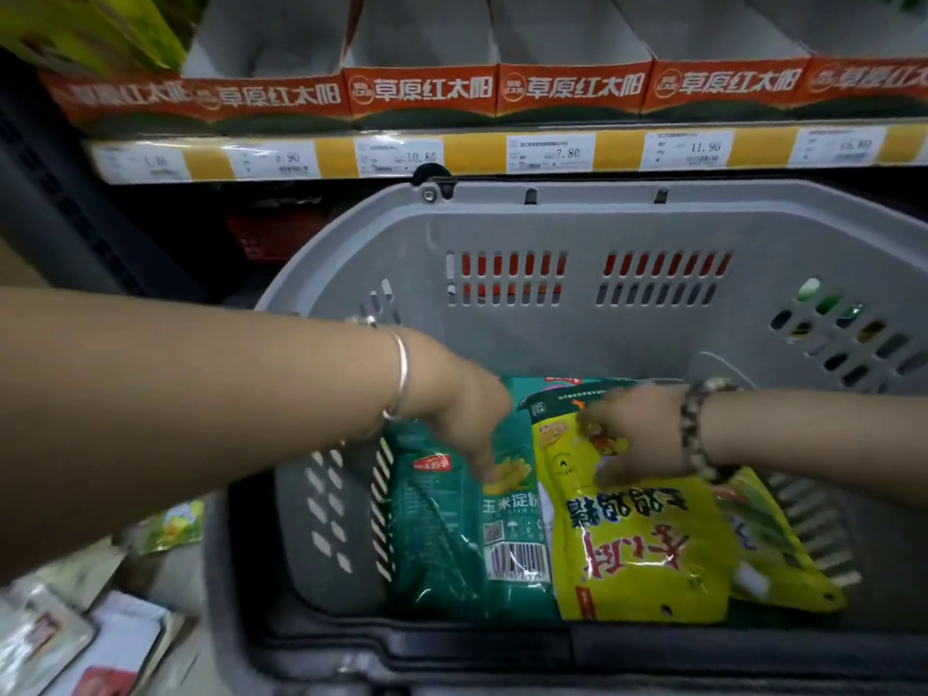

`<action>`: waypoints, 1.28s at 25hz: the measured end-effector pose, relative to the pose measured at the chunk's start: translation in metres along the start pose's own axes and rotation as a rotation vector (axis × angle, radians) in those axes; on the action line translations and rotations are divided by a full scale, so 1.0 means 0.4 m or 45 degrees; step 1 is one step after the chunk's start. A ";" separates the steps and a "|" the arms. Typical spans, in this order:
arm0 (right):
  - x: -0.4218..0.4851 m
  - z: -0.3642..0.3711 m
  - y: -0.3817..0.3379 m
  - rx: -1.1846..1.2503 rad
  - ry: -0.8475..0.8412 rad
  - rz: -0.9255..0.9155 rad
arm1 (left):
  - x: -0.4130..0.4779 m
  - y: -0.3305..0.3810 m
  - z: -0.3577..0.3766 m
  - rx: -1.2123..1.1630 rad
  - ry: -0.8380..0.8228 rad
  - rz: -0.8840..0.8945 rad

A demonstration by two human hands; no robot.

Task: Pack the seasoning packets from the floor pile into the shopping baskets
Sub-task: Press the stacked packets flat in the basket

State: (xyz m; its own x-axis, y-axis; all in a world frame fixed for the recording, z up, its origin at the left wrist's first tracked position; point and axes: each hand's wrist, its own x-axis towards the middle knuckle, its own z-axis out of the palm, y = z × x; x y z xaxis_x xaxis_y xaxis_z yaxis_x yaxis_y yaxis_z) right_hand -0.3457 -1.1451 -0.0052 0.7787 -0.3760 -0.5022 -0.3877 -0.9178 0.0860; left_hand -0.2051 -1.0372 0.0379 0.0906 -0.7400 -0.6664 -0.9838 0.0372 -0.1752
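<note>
Two hands work inside one grey shopping basket [502, 344], which serves as the reference for all positions below.

1. Left hand [452, 409]: enters over the basket's left wall. A silver bangle [401, 369] sits on the wrist. The fingers [484, 464] are extended downward and held close together, with the tips touching the green packet [512, 545]. They are not curled round it.

2. Right hand [632, 429]: enters over the basket's right wall. A bead bracelet [695, 429] sits on the wrist. The hand rests on the upper part of the yellow packet [648, 550] with its fingers bent. Motion blur hides whether they pinch the packet or only press on it.

3. Contents of the basket:
- The green packet lies flat at the centre of the basket floor, barcode facing up.
- A second green packet [432, 535] lies beside it, against the left wall.
- The yellow packet lies right of centre, overlapping the right edge of the green packet.
- A second yellow packet [783, 555] lies partly under the first, toward the right wall.

4. Surroundings:
- Loose packets [50, 640] lie on the floor outside the basket's near left corner.
- A shelf edge with price labels [550, 153] runs behind the basket's far rim.
- Red display cartons [422, 92] stand on that shelf, above the labels.
</note>
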 end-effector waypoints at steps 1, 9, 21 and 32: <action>0.001 -0.033 -0.006 0.031 0.110 0.017 | -0.027 -0.023 -0.014 -0.075 0.119 -0.016; -0.014 -0.333 -0.249 0.468 0.939 -0.260 | -0.394 -0.227 0.121 -0.509 1.103 -0.269; 0.176 -0.444 -0.825 -0.248 0.636 -0.365 | -0.528 -0.462 0.678 -0.661 1.198 -0.906; 0.364 -0.205 -1.034 -0.241 0.334 -0.386 | -0.457 -0.490 0.974 -0.901 0.956 -1.101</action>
State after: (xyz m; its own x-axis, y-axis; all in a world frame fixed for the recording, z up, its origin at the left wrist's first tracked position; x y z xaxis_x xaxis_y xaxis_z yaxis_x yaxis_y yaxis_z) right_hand -0.0315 -0.8307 -0.0435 0.9516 -0.0835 -0.2956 -0.0443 -0.9896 0.1371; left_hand 0.0312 -0.6476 -0.0883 0.8364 -0.5447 0.0621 -0.5433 -0.8085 0.2262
